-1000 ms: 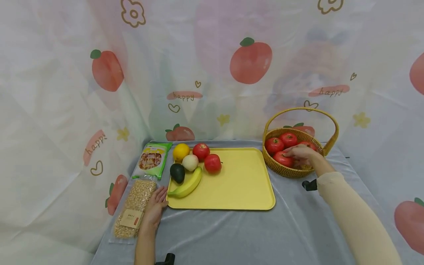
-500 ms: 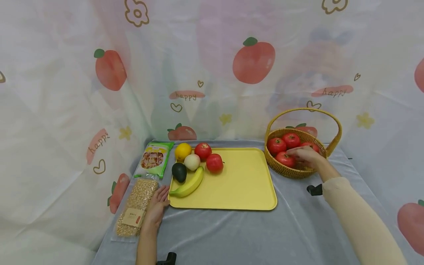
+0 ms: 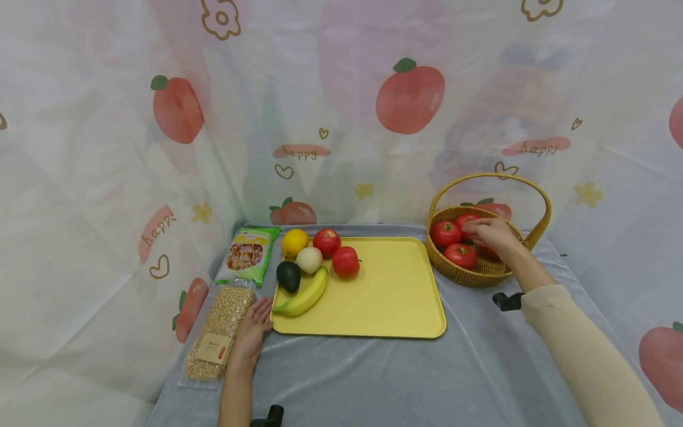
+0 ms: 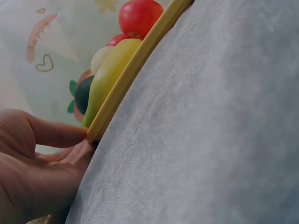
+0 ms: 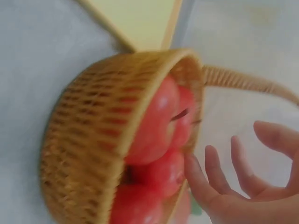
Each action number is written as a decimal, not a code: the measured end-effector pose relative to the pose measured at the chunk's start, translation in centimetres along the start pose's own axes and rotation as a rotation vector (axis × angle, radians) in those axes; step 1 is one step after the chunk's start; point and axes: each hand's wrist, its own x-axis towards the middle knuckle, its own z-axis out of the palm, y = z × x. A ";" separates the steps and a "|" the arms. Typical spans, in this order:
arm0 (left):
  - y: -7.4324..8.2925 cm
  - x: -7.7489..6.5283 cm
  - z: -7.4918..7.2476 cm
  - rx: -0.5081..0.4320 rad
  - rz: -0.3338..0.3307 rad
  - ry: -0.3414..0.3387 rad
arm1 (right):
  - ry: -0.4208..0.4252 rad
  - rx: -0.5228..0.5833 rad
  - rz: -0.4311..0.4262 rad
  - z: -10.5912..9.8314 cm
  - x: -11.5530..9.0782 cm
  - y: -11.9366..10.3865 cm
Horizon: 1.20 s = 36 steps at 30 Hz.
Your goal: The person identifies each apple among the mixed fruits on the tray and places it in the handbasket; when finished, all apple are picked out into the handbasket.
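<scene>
Both hands are out over the cloth (image 3: 352,379). With its fingers straight and its thumb on the near left corner, the left hand (image 3: 252,339) touches the yellow tray (image 3: 395,296). On the other side, the right hand (image 3: 496,237) is over the basket (image 3: 459,276). Its fingers are spread and a bit bent, with nothing in them. I can't tell if a fingertip touches one of the red apples (image 3: 461,256) in the basket.

What could go wrong? Apples are round and smooth, so one might slip if just the fingertips get it. They sit close together, so pulling one could make its friends roll. A bump on the handle (image 3: 543,222), which stands up just beside the wrist, could tip the basket. If the left hand lifts its corner, the banana (image 3: 304,296) and the lemon (image 3: 294,243) might slide, because the tray's edge looks low.

The basket is right by the far right part of the tray, so there's little room between them. But the right side of the tray has lots of space. On the left it's tight: the bag of grains (image 3: 221,326) lies just beside the left hand.
</scene>
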 end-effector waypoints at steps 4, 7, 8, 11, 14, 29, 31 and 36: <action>0.0 0.1 -0.1 -0.001 -0.001 -0.003 | -0.014 0.000 -0.062 1.0 -0.7 -1.7; -0.1 0.1 -0.1 -0.005 -0.003 0.002 | -0.028 -0.007 -0.096 1.8 -1.3 -2.9; -0.2 0.2 -0.1 -0.004 -0.003 0.004 | -0.026 -0.012 -0.105 2.1 -1.4 -3.2; -0.3 0.3 -0.1 -0.006 0.003 0.007 | -0.009 -0.022 -0.125 3.0 -1.7 -4.0; -0.5 0.4 -0.1 -0.008 0.006 0.015 | 0.002 -0.023 -0.142 3.9 -1.8 -4.7; -0.3 0.5 0.2 -0.027 0.017 0.016 | -0.100 0.151 -0.159 9.0 -0.6 -6.5; -0.2 0.5 0.2 -0.021 0.018 0.019 | -0.119 0.190 -0.159 9.8 -0.3 -6.7; -0.2 0.4 0.1 -0.026 0.014 0.025 | -0.171 0.249 -0.141 12.1 0.4 -6.9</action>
